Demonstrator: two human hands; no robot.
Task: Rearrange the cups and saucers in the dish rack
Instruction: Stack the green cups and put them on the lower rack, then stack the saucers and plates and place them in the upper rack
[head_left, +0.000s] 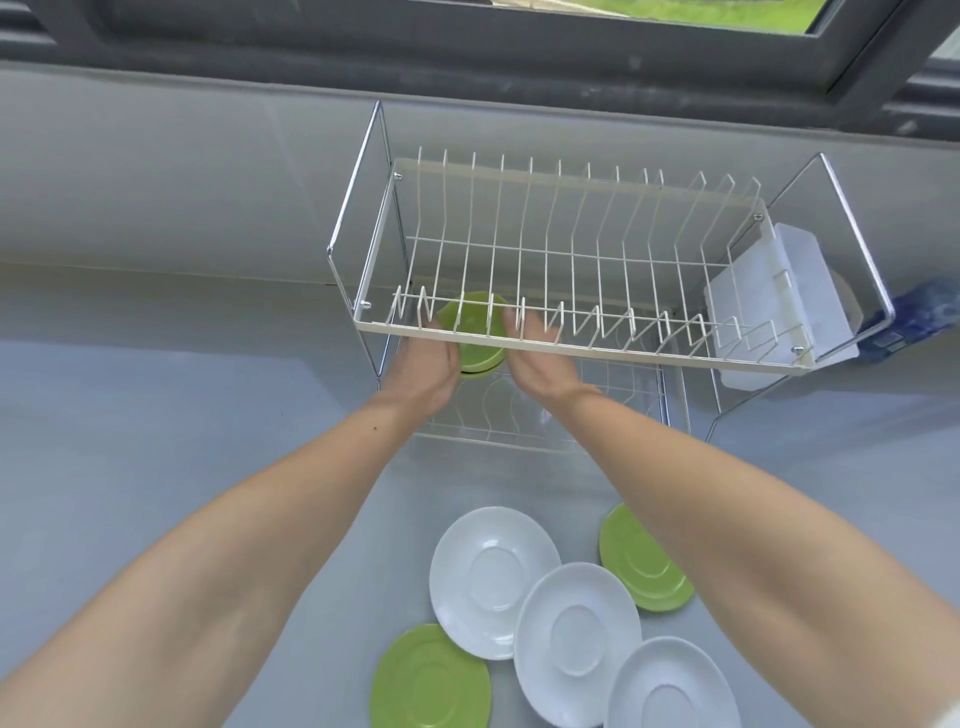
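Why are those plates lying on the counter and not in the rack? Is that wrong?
A bit odd, yes: five saucers, three white and two green, lie loose on the counter, while the rack's top shelf holds none. Nothing looks broken or spilled.

Upper rack tier (571, 349) over both hands

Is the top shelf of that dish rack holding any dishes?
Empty: the top shelf shows only bare wire slots; the green dishes sit below it.
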